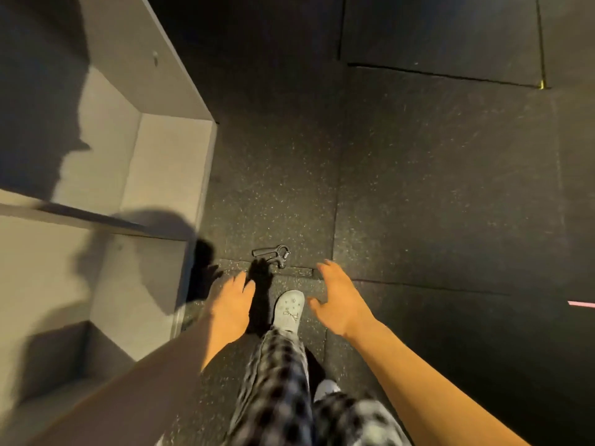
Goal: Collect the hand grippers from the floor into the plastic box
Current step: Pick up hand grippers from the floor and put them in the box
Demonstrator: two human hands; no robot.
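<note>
Head: hand gripper (pixel 272 254) axis L-R (handles left, coil right)

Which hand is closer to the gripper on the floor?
Left, narrowly. The left hand hovers below-left of the hand gripper; the right hand hovers to its right, neither touching.

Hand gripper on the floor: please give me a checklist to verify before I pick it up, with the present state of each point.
1. Hand gripper lies uncovered on the floor: ok.
2. Left hand holds nothing: ok.
3. Right hand holds nothing, fingers spread: ok.
4. A hand touches the gripper: not ok, both are apart from it.
5. Shoe is not on the gripper: ok.
6. Plastic box position is known: cannot tell, it is not in this view.
</note>
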